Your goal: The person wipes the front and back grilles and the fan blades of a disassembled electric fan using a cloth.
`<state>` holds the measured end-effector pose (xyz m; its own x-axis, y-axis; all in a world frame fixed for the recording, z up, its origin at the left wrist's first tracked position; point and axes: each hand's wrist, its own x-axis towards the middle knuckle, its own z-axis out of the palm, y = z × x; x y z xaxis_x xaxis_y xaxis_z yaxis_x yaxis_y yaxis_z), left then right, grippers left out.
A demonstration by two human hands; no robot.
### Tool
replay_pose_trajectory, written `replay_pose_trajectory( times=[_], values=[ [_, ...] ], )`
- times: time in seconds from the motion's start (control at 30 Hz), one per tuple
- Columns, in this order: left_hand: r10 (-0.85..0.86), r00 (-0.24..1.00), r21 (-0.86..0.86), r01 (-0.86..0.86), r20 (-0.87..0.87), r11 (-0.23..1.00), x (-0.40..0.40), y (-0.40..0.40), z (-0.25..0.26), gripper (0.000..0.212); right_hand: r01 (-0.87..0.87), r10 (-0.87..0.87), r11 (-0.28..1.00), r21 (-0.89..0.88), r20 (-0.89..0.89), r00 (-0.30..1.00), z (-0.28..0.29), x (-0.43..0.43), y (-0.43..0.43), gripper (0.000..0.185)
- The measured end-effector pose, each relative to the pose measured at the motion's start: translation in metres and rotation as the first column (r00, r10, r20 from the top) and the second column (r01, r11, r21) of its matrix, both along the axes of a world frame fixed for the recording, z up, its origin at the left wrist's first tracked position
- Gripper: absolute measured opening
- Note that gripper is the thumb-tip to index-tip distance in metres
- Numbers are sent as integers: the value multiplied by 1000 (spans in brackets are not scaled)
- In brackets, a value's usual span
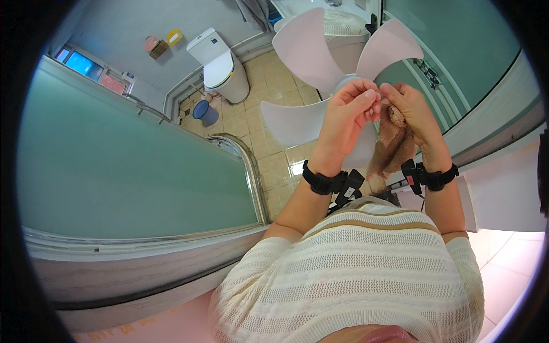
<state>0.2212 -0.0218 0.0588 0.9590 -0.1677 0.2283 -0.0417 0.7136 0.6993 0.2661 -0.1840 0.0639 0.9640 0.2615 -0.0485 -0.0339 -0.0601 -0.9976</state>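
Right in front of me are the bare pale plastic blades of an electric fan, spread around a hub that my hands partly cover. My left hand is near the hub with its fingers curled and thumb against them; whether anything small is pinched there is hidden. Beside it, my right hand grips a brown terry cloth, which hangs down under the palm. The fingertips of both hands nearly meet. Black straps with small devices circle both wrists. A lower blade is partly hidden behind my left forearm.
A round fan grille rests on the washbasin. Frosted glass doors stand to the left and to the right. Farther back are a white toilet and a blue bin on the tiled floor.
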Motion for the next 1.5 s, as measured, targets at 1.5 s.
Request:
replay_pose_trajectory(
  times=[1.5],
  values=[
    [308,939,264,-340,154,903,0,-4,-3,13,77,-45,990,-120,249,968,9,-10,9,56]
  ],
)
